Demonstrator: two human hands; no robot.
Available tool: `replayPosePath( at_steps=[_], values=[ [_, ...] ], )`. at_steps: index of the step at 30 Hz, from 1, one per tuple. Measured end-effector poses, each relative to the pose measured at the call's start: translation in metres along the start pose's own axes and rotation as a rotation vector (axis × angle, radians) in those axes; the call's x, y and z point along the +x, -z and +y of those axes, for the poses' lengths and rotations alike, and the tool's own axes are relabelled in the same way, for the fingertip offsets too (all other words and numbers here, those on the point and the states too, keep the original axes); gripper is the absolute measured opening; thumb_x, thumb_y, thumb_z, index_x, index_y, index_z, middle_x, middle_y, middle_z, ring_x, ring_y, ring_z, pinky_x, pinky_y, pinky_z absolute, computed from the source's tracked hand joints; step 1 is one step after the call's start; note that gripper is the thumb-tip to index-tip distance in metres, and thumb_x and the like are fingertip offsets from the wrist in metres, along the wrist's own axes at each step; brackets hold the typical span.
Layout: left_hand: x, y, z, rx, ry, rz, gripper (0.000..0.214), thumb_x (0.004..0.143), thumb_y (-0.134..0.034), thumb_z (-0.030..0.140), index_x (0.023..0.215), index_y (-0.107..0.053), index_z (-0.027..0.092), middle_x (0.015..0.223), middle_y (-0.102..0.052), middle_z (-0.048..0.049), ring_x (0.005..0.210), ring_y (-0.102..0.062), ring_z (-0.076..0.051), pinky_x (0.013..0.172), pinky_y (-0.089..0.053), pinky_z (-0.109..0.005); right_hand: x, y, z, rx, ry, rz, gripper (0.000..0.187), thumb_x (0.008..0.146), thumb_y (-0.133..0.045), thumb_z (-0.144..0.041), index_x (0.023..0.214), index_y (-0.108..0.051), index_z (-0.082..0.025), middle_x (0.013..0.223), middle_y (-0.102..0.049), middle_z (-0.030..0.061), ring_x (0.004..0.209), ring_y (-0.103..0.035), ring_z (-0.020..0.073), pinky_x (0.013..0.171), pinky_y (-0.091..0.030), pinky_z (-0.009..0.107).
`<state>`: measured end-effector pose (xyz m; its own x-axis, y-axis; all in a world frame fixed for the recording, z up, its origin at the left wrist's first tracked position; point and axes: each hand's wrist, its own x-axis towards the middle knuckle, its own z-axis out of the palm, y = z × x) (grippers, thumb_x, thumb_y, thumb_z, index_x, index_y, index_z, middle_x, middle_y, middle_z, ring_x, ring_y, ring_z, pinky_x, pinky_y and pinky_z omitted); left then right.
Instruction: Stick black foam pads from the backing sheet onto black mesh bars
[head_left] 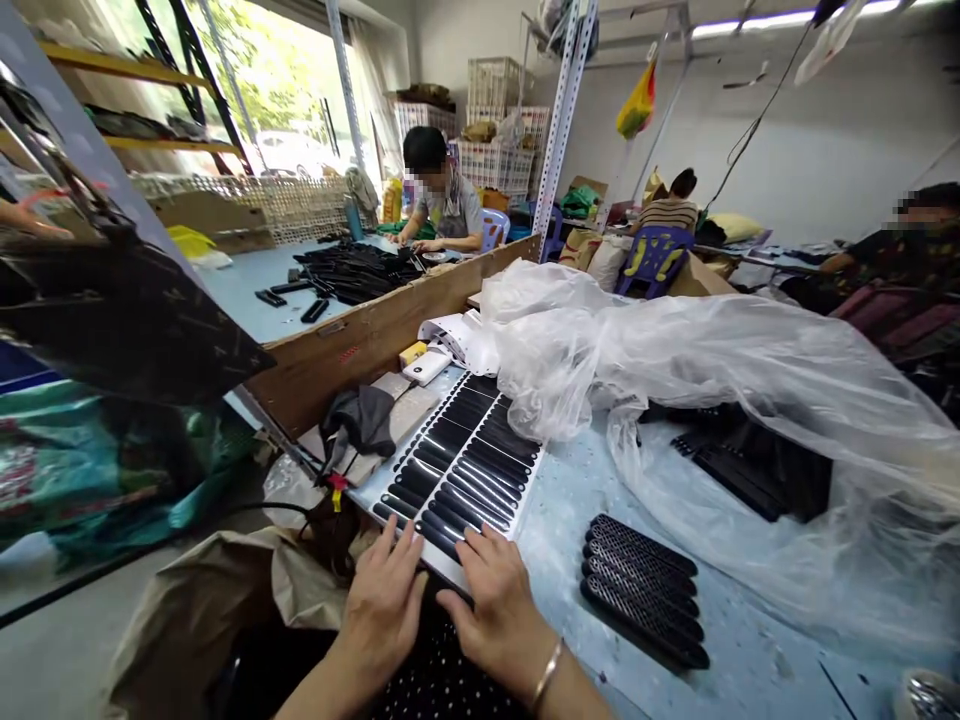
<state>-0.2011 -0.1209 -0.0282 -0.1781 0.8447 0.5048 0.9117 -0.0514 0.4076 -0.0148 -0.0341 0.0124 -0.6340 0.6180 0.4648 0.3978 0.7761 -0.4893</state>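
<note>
A white sheet [525,490] carrying several rows of glossy black oval strips [457,465] lies on the pale blue table, reaching toward me. My left hand [386,605] rests at the sheet's near edge with its fingers stretched flat on the strips. Beside it, my right hand [495,600] also lies flat on the near edge, fingers apart, a thin bracelet on its wrist. Neither hand grips anything. To the right, several black perforated strips [645,590] lie side by side on the table.
A big crumpled clear plastic bag [720,400] covers black parts [750,470] at right. A wooden board [375,335] walls off the left side. A dark cloth [360,415] and a small white device [427,365] lie near it. Other people work at tables beyond.
</note>
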Motion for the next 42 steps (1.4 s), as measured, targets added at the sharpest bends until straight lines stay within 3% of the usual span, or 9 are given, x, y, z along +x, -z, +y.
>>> replayPosePath(
  at_steps=[4,8,12,18,23,27,30,34,42],
  values=[
    [-0.017,0.014,0.028,-0.242,0.066,-0.009,0.035,0.080,-0.066,0.023,0.113,-0.072,0.028,0.122,-0.071,-0.0107,0.116,-0.063,-0.036,0.096,-0.052,-0.047,-0.026,0.004,0.013,-0.058,0.062,-0.101,0.034,0.085,-0.059,-0.018,0.119,-0.062,-0.016,0.127,-0.066,0.0134,0.122,-0.056,0.0333,0.093,-0.048,0.048],
    [-0.011,0.026,0.046,-0.503,0.596,-0.077,0.017,0.066,-0.080,0.038,0.074,-0.074,0.024,0.069,-0.074,-0.0049,0.060,-0.070,-0.024,0.054,-0.056,-0.030,-0.052,0.022,0.019,-0.053,0.127,-0.007,0.031,0.085,-0.047,-0.004,0.107,-0.064,-0.019,0.113,-0.073,0.0074,0.122,-0.057,0.0282,0.083,-0.048,0.039],
    [0.010,0.013,0.043,-0.863,1.043,-0.101,0.039,0.060,-0.080,0.053,0.066,-0.067,0.017,0.053,-0.066,-0.0012,0.046,-0.066,-0.019,0.036,-0.042,-0.021,-0.048,0.019,0.013,-0.080,0.025,0.048,0.023,0.085,-0.055,-0.014,0.104,-0.065,-0.021,0.107,-0.073,0.0080,0.106,-0.064,0.0297,0.084,-0.049,0.043],
    [0.030,0.016,0.050,-1.014,1.023,-0.053,0.043,0.060,-0.080,0.052,0.055,-0.059,0.014,0.046,-0.062,-0.0012,0.035,-0.058,-0.012,0.033,-0.033,-0.016,-0.033,0.024,0.014,-0.049,0.043,0.207,0.019,0.088,-0.055,-0.019,0.103,-0.066,-0.020,0.102,-0.073,0.0110,0.100,-0.066,0.0308,0.081,-0.054,0.046],
    [0.051,0.051,0.078,-1.365,0.956,-0.057,0.028,0.065,-0.083,0.035,0.064,-0.066,0.014,0.064,-0.069,-0.0029,0.059,-0.065,-0.014,0.056,-0.052,-0.023,-0.020,0.061,0.016,-0.015,0.105,0.420,0.024,0.089,-0.058,-0.017,0.112,-0.065,-0.020,0.105,-0.073,0.0122,0.102,-0.068,0.0301,0.083,-0.057,0.048],
    [0.064,0.047,0.096,-1.614,0.947,-0.100,0.027,0.063,-0.087,0.028,0.061,-0.064,0.015,0.063,-0.066,-0.0001,0.061,-0.063,-0.013,0.068,-0.057,-0.029,-0.012,0.082,0.016,-0.009,0.142,0.447,0.030,0.090,-0.056,-0.015,0.118,-0.065,-0.021,0.107,-0.073,0.0114,0.106,-0.067,0.0301,0.085,-0.058,0.048],
    [0.050,0.021,0.103,-1.645,1.044,-0.215,0.029,0.063,-0.089,0.030,0.063,-0.065,0.014,0.068,-0.070,-0.0035,0.064,-0.067,-0.017,0.067,-0.059,-0.031,-0.020,0.076,0.025,-0.051,0.172,0.387,0.029,0.089,-0.055,-0.013,0.115,-0.067,-0.020,0.106,-0.073,0.0120,0.103,-0.068,0.0306,0.082,-0.059,0.047],
    [0.013,-0.004,0.097,-1.597,1.137,-0.200,0.030,0.067,-0.087,0.033,0.064,-0.064,0.013,0.068,-0.071,-0.0054,0.064,-0.069,-0.016,0.058,-0.058,-0.025,-0.037,0.051,0.038,-0.139,0.215,0.209,0.030,0.085,-0.057,-0.013,0.113,-0.067,-0.017,0.111,-0.072,0.0138,0.103,-0.068,0.0329,0.078,-0.060,0.046],
    [0.001,0.008,0.072,-1.542,1.216,-0.183,0.035,0.062,-0.090,0.031,0.059,-0.060,0.013,0.058,-0.068,-0.0057,0.052,-0.065,-0.014,0.045,-0.054,-0.021,-0.021,0.015,0.024,-0.204,0.070,-0.101,0.033,0.084,-0.061,-0.023,0.117,-0.064,-0.017,0.125,-0.065,0.0169,0.119,-0.057,0.0408,0.089,-0.050,0.056]
  ],
)
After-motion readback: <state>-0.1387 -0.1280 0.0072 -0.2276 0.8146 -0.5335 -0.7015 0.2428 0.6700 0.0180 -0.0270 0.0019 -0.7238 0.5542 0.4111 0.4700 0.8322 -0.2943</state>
